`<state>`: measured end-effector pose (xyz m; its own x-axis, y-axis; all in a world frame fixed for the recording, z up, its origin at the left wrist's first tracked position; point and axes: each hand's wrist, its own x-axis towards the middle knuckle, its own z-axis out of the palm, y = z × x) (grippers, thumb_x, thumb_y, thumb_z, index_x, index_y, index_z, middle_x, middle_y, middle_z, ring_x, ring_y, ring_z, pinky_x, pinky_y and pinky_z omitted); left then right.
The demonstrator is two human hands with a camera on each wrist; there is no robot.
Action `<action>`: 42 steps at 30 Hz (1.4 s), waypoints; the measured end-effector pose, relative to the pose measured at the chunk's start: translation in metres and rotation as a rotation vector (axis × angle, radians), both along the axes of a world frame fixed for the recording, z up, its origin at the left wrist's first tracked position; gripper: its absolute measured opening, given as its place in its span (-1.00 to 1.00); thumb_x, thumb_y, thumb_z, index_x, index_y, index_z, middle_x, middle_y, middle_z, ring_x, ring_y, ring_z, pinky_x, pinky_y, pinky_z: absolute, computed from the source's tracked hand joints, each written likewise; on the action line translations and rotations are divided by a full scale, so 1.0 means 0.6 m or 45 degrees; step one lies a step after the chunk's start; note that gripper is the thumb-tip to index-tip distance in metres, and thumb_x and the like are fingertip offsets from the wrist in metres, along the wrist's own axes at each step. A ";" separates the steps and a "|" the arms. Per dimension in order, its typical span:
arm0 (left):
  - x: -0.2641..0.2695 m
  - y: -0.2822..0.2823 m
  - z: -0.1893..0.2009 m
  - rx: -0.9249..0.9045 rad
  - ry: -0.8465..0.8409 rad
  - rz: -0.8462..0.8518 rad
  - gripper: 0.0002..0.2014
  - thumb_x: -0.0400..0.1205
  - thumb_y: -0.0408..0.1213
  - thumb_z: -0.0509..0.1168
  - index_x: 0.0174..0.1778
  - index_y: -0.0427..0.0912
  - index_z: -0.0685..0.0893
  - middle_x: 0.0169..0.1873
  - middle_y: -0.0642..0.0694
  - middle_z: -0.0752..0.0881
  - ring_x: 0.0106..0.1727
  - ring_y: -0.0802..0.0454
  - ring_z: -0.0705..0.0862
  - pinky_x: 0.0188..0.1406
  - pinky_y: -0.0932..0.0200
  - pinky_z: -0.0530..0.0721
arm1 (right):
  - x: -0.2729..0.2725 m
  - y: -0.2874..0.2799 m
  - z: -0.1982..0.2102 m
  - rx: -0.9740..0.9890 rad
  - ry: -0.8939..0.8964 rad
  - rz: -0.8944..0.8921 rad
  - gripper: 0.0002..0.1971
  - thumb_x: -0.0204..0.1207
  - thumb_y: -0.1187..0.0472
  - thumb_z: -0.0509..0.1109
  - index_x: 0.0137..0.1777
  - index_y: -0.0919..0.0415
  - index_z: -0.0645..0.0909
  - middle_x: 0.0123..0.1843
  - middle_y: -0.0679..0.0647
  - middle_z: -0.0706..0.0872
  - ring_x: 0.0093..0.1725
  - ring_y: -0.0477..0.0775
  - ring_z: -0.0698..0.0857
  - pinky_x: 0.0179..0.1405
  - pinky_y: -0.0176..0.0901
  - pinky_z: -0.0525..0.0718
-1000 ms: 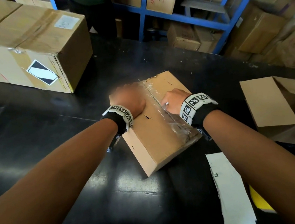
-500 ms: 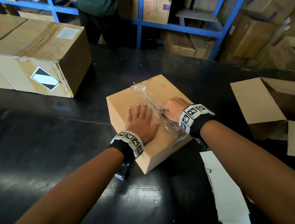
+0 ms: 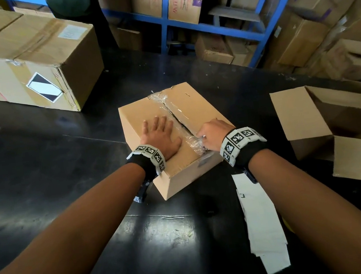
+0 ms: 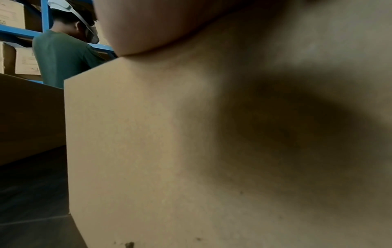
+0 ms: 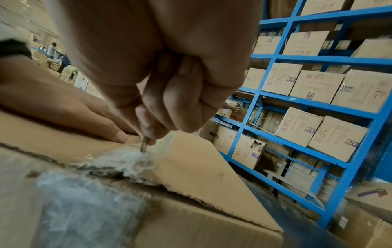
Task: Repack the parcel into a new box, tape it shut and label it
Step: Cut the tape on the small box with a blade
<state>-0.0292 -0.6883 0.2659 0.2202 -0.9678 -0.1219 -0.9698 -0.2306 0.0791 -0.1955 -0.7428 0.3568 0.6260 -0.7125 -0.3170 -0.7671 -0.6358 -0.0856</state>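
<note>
The fingers (image 5: 161, 107) of the right hand (image 3: 212, 136) are curling tightly around a thin metal blade (image 5: 143, 145), whose tip is pressing into the crumpled clear tape (image 5: 125, 159) along the top seam of the closed brown cardboard parcel (image 3: 185, 111). In the head view the seam is lying open as a dark slit running from that hand toward the far edge. The left hand (image 3: 160, 137) is lying flat on the parcel's left flap, fingers straight and slightly spread, holding nothing; the left wrist view is showing only the heel of the hand resting on the cardboard. The parcel is sitting at the middle of the glossy black desk (image 3: 43, 176). An open, empty brown cardboard box (image 3: 302, 121) is standing to the right, apart from the parcel. White paper sheets (image 3: 263, 224) are lying on the desk under the right forearm. A large taped brown carton with a black-and-white diamond label (image 3: 36, 63) is resting at the far left. Blue metal shelving (image 5: 307, 104) stacked with cartons is standing behind the desk.
</note>
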 end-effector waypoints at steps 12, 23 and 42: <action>-0.006 0.005 0.005 -0.016 -0.018 0.023 -0.26 0.62 0.29 -0.30 0.67 -0.02 -0.06 0.69 -0.06 -0.06 0.69 -0.12 -0.12 0.60 -0.33 -0.20 | -0.044 0.020 0.013 -0.003 -0.039 0.018 -0.81 0.60 0.26 0.30 -0.15 0.16 0.74 -0.05 0.13 0.73 -0.07 0.19 0.72 -0.12 -0.03 0.72; -0.075 0.031 0.006 -0.230 0.117 -0.215 -0.50 0.73 0.05 -0.16 0.60 0.02 0.23 0.61 -0.04 0.25 0.62 -0.10 0.19 0.57 -0.39 -0.02 | -0.063 0.053 -0.013 -0.162 -0.092 0.000 -0.75 0.62 0.27 0.23 0.16 0.16 0.72 -0.01 0.23 0.74 -0.06 0.27 0.72 -0.09 0.10 0.76; -0.062 0.045 0.011 -0.169 0.039 -0.302 -0.44 0.74 0.10 -0.18 0.66 0.03 0.05 0.65 -0.05 0.14 0.64 -0.08 0.12 0.60 -0.33 0.01 | -0.203 0.112 -0.201 0.247 -0.593 -0.944 -0.86 0.57 0.28 0.26 0.07 0.19 0.59 0.05 0.27 0.74 0.05 0.35 0.71 -0.09 -0.07 0.59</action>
<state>-0.0663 -0.6611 0.2724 -0.0164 -0.9998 0.0062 -0.9922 0.0171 0.1238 -0.3172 -0.6758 0.2362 0.1216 -0.9454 -0.3024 -0.8355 0.0671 -0.5454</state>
